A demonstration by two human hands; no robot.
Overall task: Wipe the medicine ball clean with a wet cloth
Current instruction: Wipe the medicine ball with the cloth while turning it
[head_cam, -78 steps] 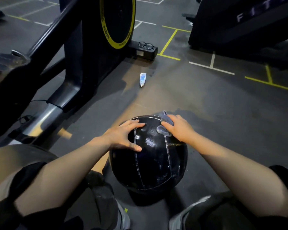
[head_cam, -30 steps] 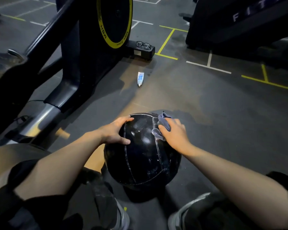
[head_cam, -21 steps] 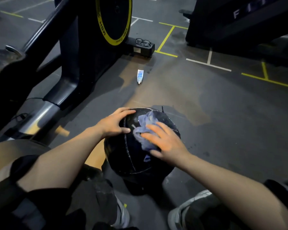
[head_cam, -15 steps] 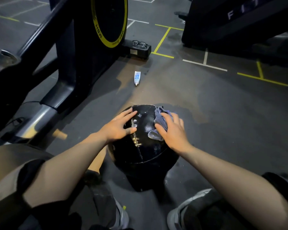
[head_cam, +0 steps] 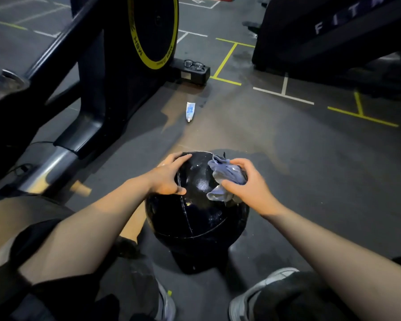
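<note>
A black medicine ball (head_cam: 195, 216) with white seams sits on the dark gym floor between my feet. Its top looks wet and shiny. My left hand (head_cam: 167, 177) rests on the ball's upper left, fingers spread over the surface and thumb on the near side. My right hand (head_cam: 245, 184) grips a crumpled grey-blue cloth (head_cam: 227, 177) against the ball's upper right, fingers curled over the cloth and thumb under it.
An exercise bike (head_cam: 97, 72) with a yellow-rimmed flywheel (head_cam: 153, 31) stands close at left. A small white tube (head_cam: 190, 111) lies on the floor beyond the ball. Glasses (head_cam: 194, 64) sit on the bike's foot. A dark machine (head_cam: 333, 35) stands at back right. My shoes (head_cam: 259, 295) flank the ball.
My right hand swept the cloth across the ball's top and back to the upper right, and now bunches the cloth in curled fingers. My left hand stayed on the ball's left.
</note>
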